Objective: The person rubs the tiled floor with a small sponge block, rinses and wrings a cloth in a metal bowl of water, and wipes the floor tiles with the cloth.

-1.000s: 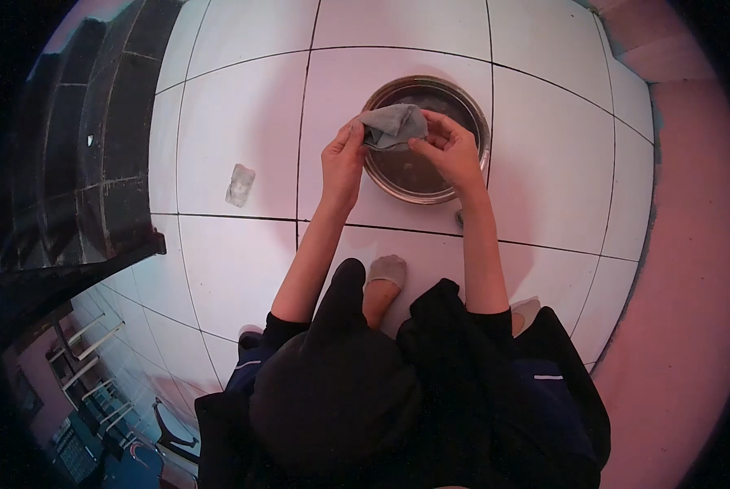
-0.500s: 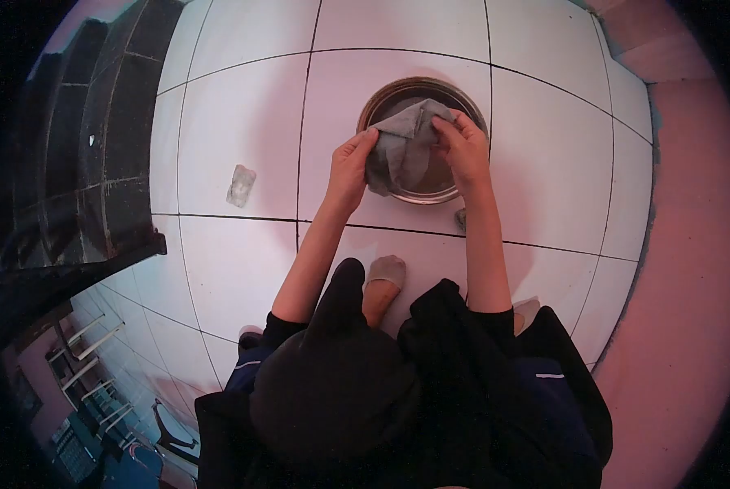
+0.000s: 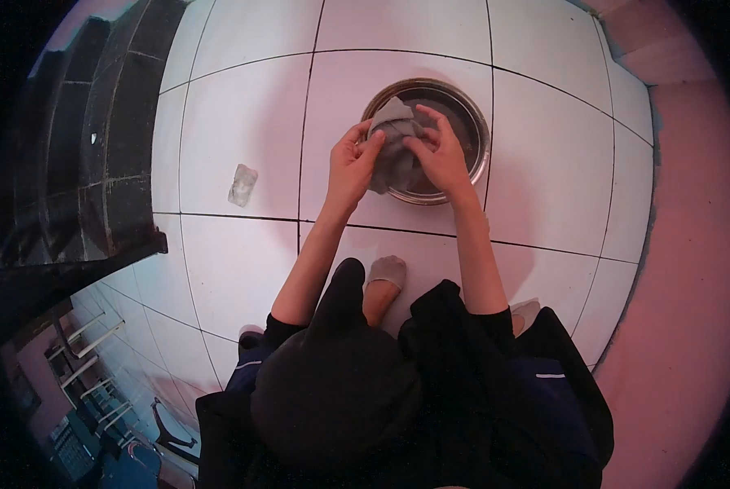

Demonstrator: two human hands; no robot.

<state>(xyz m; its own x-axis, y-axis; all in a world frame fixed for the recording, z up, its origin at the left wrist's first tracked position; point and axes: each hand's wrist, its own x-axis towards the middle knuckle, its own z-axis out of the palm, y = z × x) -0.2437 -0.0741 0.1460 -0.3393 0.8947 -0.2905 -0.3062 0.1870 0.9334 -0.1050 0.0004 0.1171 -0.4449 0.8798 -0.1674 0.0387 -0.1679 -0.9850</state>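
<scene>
A crumpled grey cloth is bunched up over the left part of a round metal basin on the floor. My left hand is closed on the cloth's left side, thumb on top. On its right side, my right hand has the thumb against the cloth and the index finger raised; its other fingers are partly hidden. Dark grey contents, not clear in kind, show inside the basin beside the cloth.
White tiles cover the floor. A small pale, greyish block or packet lies to the left. Dark tiled steps rise at the far left, and a pink wall runs along the right. A socked foot is below the basin.
The cloth has gone from stretched between both hands to gathered in a bunch. My right hand has moved left, closer to my left hand.
</scene>
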